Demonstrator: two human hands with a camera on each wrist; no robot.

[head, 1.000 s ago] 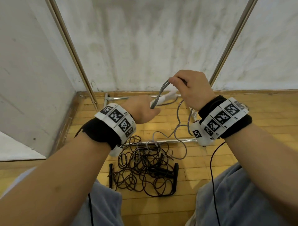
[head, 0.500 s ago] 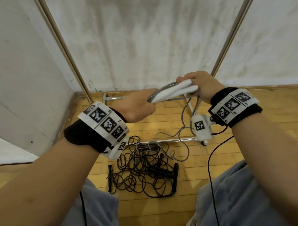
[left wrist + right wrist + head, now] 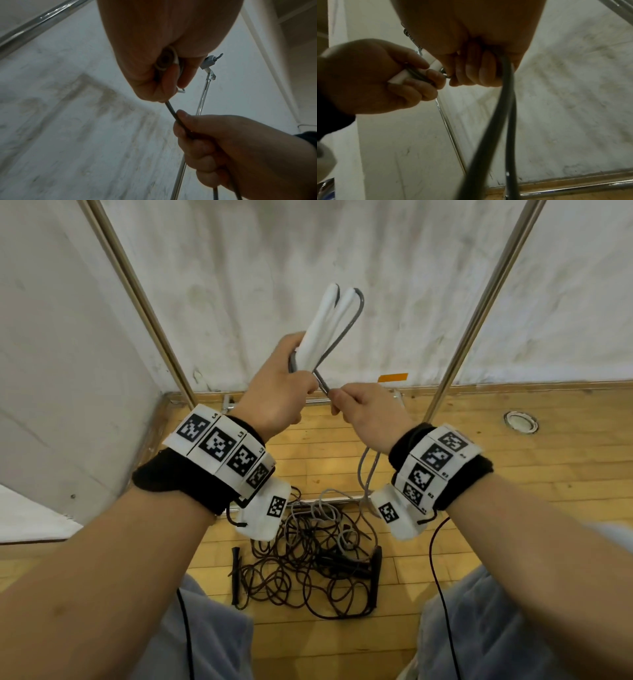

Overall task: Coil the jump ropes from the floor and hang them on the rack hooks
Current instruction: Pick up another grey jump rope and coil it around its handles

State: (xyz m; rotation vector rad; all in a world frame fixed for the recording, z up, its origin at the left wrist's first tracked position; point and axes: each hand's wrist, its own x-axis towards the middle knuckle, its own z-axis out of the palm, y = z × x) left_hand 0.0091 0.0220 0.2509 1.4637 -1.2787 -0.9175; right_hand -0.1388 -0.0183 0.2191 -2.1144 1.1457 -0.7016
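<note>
My left hand (image 3: 286, 386) grips the two white handles (image 3: 325, 323) of a grey jump rope, which point up and away from me. My right hand (image 3: 363, 409) holds the grey cord (image 3: 346, 332) just below the handles; the cord (image 3: 172, 112) runs between both fists and two strands (image 3: 503, 121) hang down from the right one. A tangle of dark jump ropes (image 3: 308, 563) with black handles lies on the wooden floor between my knees. The rack's metal uprights (image 3: 479, 306) rise on either side, and one hook (image 3: 211, 60) shows near the top in the left wrist view.
White walls close in behind and on the left. The rack's base bars (image 3: 329, 501) lie across the wooden floor. An orange tape strip (image 3: 392, 377) sticks to the wall base, and a round floor fitting (image 3: 520, 422) sits at the right.
The left hand has taken both white handles and raised them upright. The right hand let go of the handles and dropped to grip the cord below them.
</note>
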